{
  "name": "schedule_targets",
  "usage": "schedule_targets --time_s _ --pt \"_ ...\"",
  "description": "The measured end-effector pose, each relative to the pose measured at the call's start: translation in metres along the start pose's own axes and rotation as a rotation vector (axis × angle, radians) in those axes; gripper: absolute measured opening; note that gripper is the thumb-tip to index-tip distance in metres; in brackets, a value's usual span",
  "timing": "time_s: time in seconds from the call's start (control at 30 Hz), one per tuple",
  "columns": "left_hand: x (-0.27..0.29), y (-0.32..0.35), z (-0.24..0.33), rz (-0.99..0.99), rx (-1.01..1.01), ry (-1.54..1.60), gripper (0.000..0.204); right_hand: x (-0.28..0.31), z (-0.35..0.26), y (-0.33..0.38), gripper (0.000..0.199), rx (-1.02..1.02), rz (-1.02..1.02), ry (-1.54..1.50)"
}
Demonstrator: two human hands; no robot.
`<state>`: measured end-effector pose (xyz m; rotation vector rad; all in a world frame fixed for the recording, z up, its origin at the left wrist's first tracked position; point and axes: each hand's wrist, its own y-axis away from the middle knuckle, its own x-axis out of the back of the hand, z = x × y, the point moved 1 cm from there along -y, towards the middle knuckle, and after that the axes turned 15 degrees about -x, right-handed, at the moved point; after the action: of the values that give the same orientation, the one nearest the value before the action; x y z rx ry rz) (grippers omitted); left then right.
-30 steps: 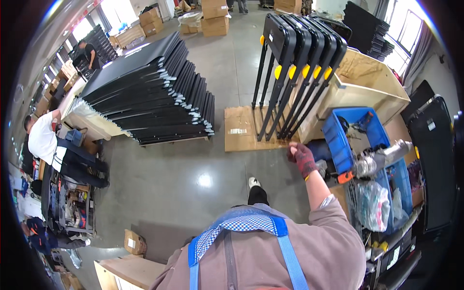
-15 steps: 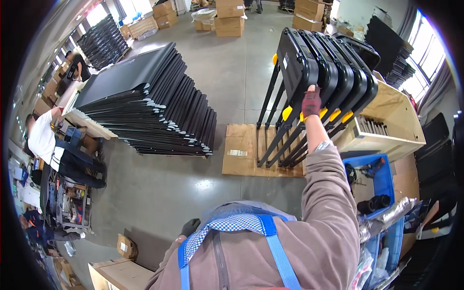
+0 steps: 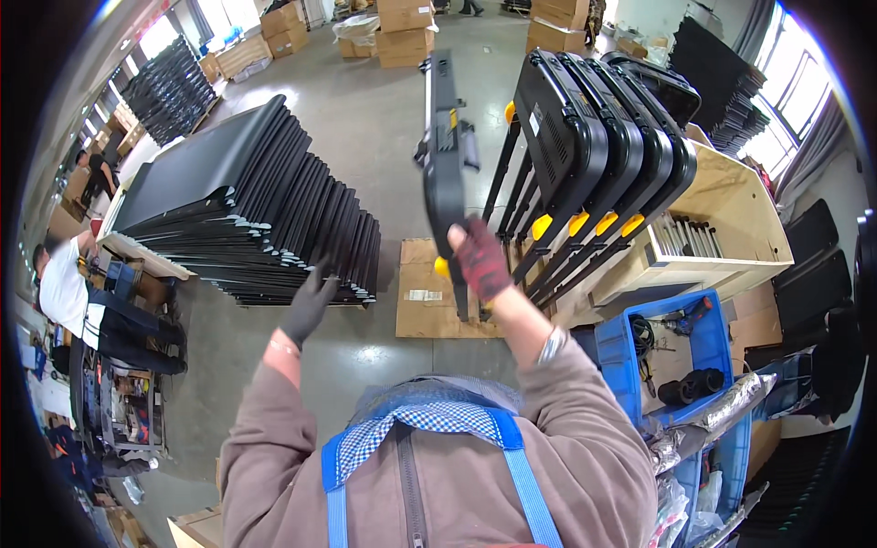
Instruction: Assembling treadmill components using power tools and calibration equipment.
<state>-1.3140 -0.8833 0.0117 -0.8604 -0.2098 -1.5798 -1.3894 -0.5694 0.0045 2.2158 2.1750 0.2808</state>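
Note:
My right hand (image 3: 481,260), in a dark red glove, grips the near end of a black panel on long legs (image 3: 445,155). That piece is turned edge-on and stands apart from several similar black panels on legs (image 3: 571,128) to its right. A yellow part shows low on the held piece; its feet are by the flat cardboard sheet (image 3: 422,310). My left hand (image 3: 311,301), in a dark grey glove, is raised with fingers apart and holds nothing. It is nearest to the tall stack of thin black sheets (image 3: 338,228), with a visible gap not certain.
At right stand a wooden crate (image 3: 751,205) with metal rods and a blue bin (image 3: 621,352) with tools and black round parts. A person in a white shirt (image 3: 62,294) works at far left. Cardboard boxes (image 3: 406,47) stand at the back.
My right hand has pulled one black panel on legs leftward, away from the row, turning it edge-on. My left hand has risen from beside my body, forward. The view has shifted slightly right.

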Motion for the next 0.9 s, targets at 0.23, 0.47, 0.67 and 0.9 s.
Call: schedule_targets --time_s 0.23,0.47,0.67,0.9 --pt "0.007 -0.156 0.153 -0.051 -0.07 -0.113 0.082 0.0 0.063 0.087 0.04 0.035 -0.394 -0.201" --pt "0.034 -0.114 0.116 0.029 -0.072 -0.448 0.097 -0.051 0.191 0.076 0.049 -1.163 -0.146 -0.279" --pt "0.043 -0.077 0.136 0.048 -0.03 -0.435 0.094 -0.118 0.259 0.077 0.063 -1.525 -0.484 -0.956" --pt "0.044 0.018 0.153 0.074 0.401 -0.659 0.082 -0.172 0.306 0.109 0.081 -1.674 -0.327 -0.943"
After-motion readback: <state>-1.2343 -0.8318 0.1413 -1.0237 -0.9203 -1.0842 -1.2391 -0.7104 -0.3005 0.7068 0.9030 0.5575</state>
